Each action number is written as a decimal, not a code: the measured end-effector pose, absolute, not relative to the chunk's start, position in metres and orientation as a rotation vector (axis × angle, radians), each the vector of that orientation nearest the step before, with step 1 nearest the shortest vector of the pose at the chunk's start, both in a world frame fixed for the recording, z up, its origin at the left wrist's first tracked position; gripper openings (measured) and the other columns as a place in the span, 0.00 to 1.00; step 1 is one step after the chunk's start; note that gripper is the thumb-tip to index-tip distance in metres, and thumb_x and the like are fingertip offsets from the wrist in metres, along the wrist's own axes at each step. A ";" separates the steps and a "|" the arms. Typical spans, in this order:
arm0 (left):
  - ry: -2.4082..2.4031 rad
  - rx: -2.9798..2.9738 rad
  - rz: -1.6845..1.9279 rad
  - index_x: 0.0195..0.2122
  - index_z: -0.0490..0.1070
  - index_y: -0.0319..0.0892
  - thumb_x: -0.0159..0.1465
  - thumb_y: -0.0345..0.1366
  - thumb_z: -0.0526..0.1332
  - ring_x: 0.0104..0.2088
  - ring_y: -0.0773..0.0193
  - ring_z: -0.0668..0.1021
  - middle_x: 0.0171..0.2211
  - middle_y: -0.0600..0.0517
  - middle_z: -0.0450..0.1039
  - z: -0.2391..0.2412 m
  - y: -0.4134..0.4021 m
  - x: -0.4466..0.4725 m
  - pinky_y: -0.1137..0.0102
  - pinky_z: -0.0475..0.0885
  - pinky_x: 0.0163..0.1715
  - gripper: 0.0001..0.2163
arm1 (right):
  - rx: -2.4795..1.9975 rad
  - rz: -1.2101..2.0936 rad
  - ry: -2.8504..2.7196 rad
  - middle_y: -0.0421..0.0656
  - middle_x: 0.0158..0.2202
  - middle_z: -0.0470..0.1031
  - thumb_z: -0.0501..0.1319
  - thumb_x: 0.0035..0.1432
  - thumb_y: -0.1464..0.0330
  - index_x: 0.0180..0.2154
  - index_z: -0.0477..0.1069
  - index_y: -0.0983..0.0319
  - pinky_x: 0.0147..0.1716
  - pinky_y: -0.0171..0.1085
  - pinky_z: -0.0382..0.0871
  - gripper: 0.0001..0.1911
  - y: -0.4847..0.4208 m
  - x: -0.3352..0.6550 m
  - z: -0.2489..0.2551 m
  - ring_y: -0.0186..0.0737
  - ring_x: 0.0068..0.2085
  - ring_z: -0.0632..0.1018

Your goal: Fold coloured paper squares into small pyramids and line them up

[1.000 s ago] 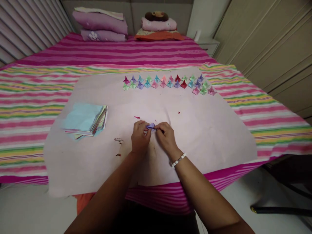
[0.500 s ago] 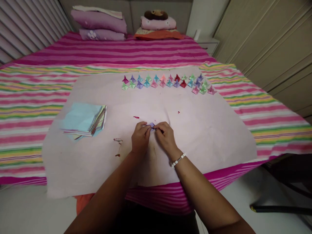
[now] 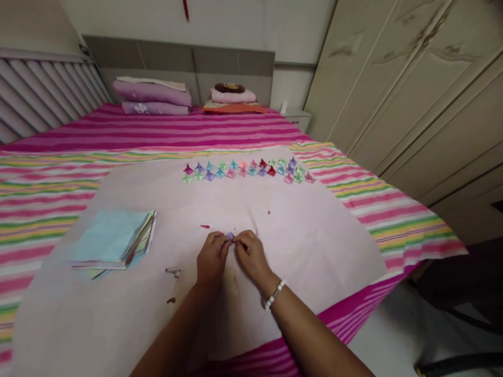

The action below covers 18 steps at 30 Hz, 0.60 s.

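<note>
A small purple folded paper [image 3: 230,236] is pinched between both hands, low over the pale board [image 3: 314,251]. My left hand [image 3: 212,256] is closed on its left side. On the opposite side, the fingertips of my right hand [image 3: 251,255] press against it; a white bead bracelet [image 3: 274,295] circles that wrist. Fingers cover much of the paper, so its exact folds are hidden. Beyond the hands, several folded paper pieces [image 3: 231,172] in many colours stand in rows. To the left lies a stack of square paper sheets [image 3: 112,235], light blue on top.
The board rests on a bed with a striped sheet [image 3: 408,225]. Small red marks or scraps [image 3: 205,226] dot the board. Folded bedding [image 3: 153,97] is piled by the headboard [image 3: 168,60]. A wardrobe [image 3: 393,68] stands along the right side.
My view has tilted up and shifted right, so everything sits lower and further left. Both hands stay on the purple paper, with the fingers only slightly shifted.
</note>
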<state>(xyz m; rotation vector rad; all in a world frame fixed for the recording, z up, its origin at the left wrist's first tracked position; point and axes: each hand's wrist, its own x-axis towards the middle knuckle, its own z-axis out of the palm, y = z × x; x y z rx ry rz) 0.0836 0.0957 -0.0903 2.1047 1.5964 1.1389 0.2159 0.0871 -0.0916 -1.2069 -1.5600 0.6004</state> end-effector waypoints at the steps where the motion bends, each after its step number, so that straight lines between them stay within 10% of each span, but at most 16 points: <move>1: 1.578 2.087 1.142 0.36 0.75 0.44 0.63 0.33 0.57 0.40 0.60 0.77 0.39 0.50 0.72 -0.089 0.097 0.083 0.67 0.74 0.39 0.07 | -1.217 0.594 -1.572 0.44 0.33 0.72 0.54 0.54 0.81 0.33 0.75 0.60 0.39 0.38 0.69 0.14 0.087 0.216 -0.090 0.40 0.37 0.74; 18: 1.531 1.915 1.247 0.45 0.72 0.43 0.60 0.41 0.60 0.30 0.64 0.77 0.49 0.44 0.68 -0.091 0.107 0.076 0.64 0.78 0.31 0.14 | -1.356 0.377 -2.008 0.43 0.28 0.74 0.58 0.54 0.79 0.28 0.73 0.63 0.32 0.34 0.66 0.09 0.112 0.242 -0.067 0.38 0.31 0.73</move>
